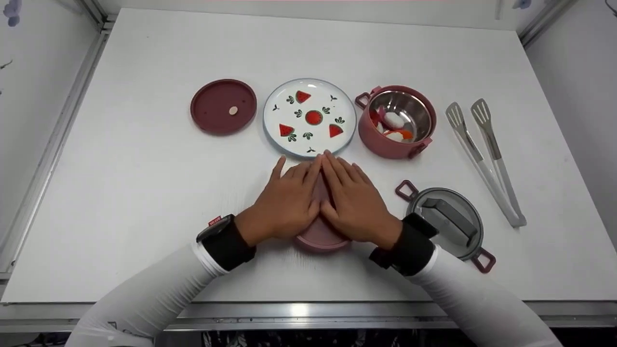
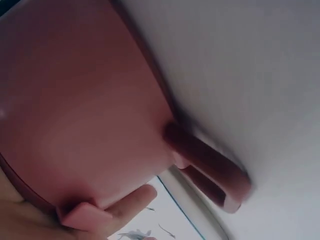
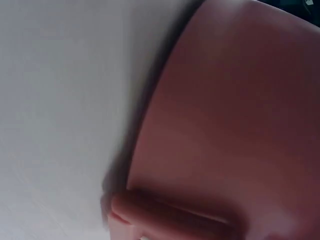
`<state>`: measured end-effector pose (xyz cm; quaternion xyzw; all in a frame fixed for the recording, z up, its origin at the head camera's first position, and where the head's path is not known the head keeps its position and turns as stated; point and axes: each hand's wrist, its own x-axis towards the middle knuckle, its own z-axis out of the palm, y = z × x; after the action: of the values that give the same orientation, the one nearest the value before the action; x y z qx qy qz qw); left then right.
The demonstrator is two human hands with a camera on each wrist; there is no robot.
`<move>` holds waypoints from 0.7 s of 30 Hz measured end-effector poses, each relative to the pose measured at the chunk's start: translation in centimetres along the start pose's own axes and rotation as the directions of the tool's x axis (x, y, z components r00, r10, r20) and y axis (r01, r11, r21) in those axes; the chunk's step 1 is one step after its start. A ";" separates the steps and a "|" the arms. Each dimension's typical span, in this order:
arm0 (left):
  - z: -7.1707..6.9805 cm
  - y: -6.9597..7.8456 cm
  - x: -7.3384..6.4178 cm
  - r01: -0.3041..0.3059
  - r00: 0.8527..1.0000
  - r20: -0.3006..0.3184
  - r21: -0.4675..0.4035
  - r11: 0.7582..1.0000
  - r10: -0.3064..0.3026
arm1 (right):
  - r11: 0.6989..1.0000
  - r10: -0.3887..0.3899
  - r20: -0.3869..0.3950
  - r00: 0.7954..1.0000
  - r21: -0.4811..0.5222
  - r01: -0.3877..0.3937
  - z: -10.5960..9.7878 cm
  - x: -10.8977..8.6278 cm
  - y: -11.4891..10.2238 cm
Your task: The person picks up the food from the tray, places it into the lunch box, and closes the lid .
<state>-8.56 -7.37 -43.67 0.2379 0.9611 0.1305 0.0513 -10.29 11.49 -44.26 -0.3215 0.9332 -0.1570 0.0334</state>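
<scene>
A pink pot (image 1: 324,239) stands near the front middle of the table, its flat pink top partly hidden under both hands. My left hand (image 1: 285,202) lies over its left part with fingers straight. My right hand (image 1: 359,205) covers the right part, fingers straight too, and the two hands' index tips come together at the far side. In the left wrist view, the pot's smooth side wall (image 2: 95,100) shows a loop handle (image 2: 212,167) low down by the table. A handle (image 3: 165,215) also juts from the wall in the right wrist view.
Behind the hands is a watermelon-patterned plate (image 1: 308,137), with a dark red lid (image 1: 219,113) bearing a small pale piece to its left. A pink pot (image 1: 393,147) holding food pieces stands right. Further right lie a grey lid (image 1: 453,193) with red handles and tongs (image 1: 496,185).
</scene>
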 end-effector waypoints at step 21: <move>-6.4 -18.5 2.3 0.631 0.753 -0.116 -0.154 0.761 -0.648 | 0.991 0.079 -0.015 0.997 0.105 -0.077 0.0 -0.4 -0.2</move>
<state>-19.85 -23.55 -42.70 -0.1196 0.9770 0.1743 0.0269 -9.87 11.53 -44.25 -0.2813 0.9358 -0.2073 0.0472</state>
